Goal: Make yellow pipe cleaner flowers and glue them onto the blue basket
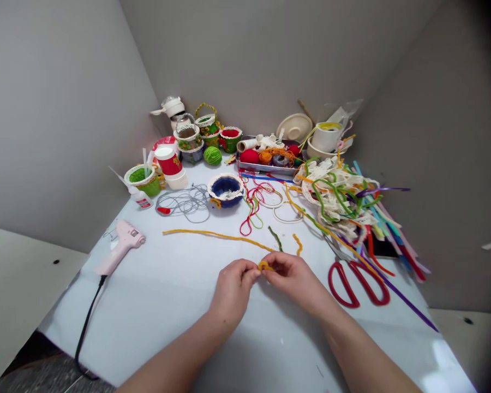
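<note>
Near the front middle of the table, my left hand (234, 284) and my right hand (288, 275) meet fingertip to fingertip. Both pinch a small curled piece of yellow pipe cleaner (263, 266), partly hidden by the fingers. Just beyond them, a long yellow pipe cleaner (216, 234) lies across the table, its right end close to my right hand. A short green piece (275, 238) and a short wavy yellow piece (297, 244) rest behind my right hand. Farther back is a small dark blue basket (226, 202) with a white trimmed rim and a yellow flower on its side.
A pink glue gun (120, 248) lies at left, its black cord running off the front edge. Red-handled scissors (358, 284) lie right, beside a heap of lace and pipe cleaners (339, 196). Small baskets (231, 140), a glue bottle (140, 197) and a yarn tray (270, 167) stand behind.
</note>
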Available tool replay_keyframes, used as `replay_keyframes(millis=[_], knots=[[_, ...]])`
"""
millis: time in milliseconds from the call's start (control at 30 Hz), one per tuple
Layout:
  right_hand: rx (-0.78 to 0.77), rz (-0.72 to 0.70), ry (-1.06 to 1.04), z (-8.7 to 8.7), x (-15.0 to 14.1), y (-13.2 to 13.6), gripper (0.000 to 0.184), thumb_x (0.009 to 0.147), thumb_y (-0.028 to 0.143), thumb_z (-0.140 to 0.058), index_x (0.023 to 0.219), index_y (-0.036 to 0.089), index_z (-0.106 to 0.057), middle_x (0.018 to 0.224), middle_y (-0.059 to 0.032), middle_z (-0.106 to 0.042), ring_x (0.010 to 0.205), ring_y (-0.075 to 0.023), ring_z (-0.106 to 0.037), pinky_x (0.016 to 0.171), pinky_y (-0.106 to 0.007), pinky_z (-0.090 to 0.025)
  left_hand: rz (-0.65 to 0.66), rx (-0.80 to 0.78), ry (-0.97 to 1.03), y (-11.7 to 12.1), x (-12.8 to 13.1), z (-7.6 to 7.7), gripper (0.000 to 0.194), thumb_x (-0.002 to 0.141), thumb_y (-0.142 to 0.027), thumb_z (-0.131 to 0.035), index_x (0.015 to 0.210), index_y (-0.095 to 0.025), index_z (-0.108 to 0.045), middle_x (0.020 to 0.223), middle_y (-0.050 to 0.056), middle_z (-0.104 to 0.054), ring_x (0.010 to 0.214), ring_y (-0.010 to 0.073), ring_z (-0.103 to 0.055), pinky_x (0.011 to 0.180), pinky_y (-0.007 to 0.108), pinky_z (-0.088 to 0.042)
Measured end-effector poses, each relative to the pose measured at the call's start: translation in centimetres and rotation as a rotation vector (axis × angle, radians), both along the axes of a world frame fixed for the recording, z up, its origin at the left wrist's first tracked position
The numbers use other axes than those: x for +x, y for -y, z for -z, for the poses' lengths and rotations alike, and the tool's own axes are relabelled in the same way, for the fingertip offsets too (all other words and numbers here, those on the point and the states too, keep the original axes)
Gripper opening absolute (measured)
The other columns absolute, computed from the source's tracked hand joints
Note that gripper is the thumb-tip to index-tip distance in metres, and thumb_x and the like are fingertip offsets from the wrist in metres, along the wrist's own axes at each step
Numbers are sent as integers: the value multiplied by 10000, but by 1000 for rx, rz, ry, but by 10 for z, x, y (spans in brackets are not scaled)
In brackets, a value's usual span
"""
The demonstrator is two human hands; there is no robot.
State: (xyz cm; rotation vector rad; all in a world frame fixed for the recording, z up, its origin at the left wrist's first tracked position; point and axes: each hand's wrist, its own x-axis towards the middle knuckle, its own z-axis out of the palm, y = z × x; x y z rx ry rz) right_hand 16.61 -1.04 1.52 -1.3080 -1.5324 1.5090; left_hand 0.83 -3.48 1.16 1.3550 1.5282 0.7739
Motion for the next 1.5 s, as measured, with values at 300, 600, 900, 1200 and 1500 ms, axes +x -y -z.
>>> replay_keyframes(millis=[300, 600, 900, 1200, 1500], knots=[[-91, 24, -91, 0, -2, 0, 93, 705, 256, -605, 739, 174, -575, 673, 28, -539, 617, -113, -472, 593, -239, -364, 16, 31, 68, 2, -1, -6, 152, 824, -243, -512, 712, -182, -594, 700, -6, -583, 691, 139, -501, 660, 242, -377], [-152, -14, -186, -8, -5, 4, 45, 729, 208, -588, 752, 170, -580, 687, 25, -556, 645, -114, -488, 630, -245, -370, -113, -380, 652, -1, 2, -9, 180, 704, -279, -601, 628, -155, -495, 549, -40, -466, 440, 38, -284, 433, 193, -145], [-184, -9, -248, -8, -4, 4, 65, 739, 218, -616, 771, 167, -589, 687, 24, -575, 631, -108, -470, 617, -243, -354, -53, -644, 816, -3, -7, -16, 202, 769, -300, -603, 684, -134, -525, 590, -37, -442, 438, 25, -254, 412, 167, -137], [-221, 118, -221, -7, -3, 2, 88, 712, 234, -635, 743, 171, -583, 606, 55, -491, 578, -101, -407, 578, -240, -318, 82, 411, -37, -1, -12, -10, 121, 802, -176, -630, 897, -202, -700, 840, 35, -604, 662, 126, -519, 638, 245, -428], [-190, 80, -198, -6, -4, 4, 100, 734, 259, -634, 776, 179, -592, 630, 48, -489, 606, -113, -425, 594, -242, -335, 6, 48, 193, 0, -3, -17, 105, 820, -218, -577, 748, -158, -626, 763, 26, -600, 704, 132, -529, 658, 239, -402]])
